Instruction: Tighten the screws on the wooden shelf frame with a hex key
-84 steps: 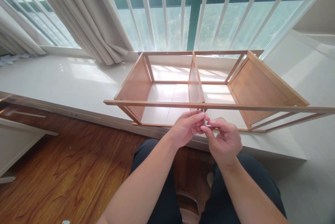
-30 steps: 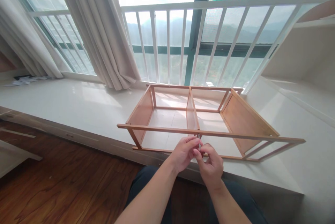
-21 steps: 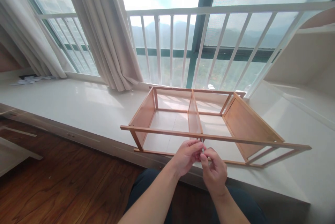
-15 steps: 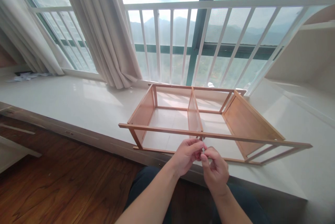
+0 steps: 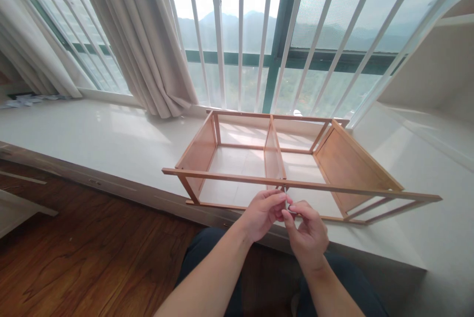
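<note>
Head view: I'm pinching a hex key [image 5: 286, 193] with both left hand [image 5: 263, 212] and right hand [image 5: 308, 232], keeping it square under the rail [image 5: 229, 177].

Both hands [image 5: 287, 213] pinching a small metal key [image 5: 286, 197] under wooden frame [image 5: 237, 177].

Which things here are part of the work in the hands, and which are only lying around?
In the work:
- left hand and right hand, fingertips together on a small metal tool
- wooden frame, at its front rail

Lying about:
- curtain
- papers far left on the white ledge
</note>
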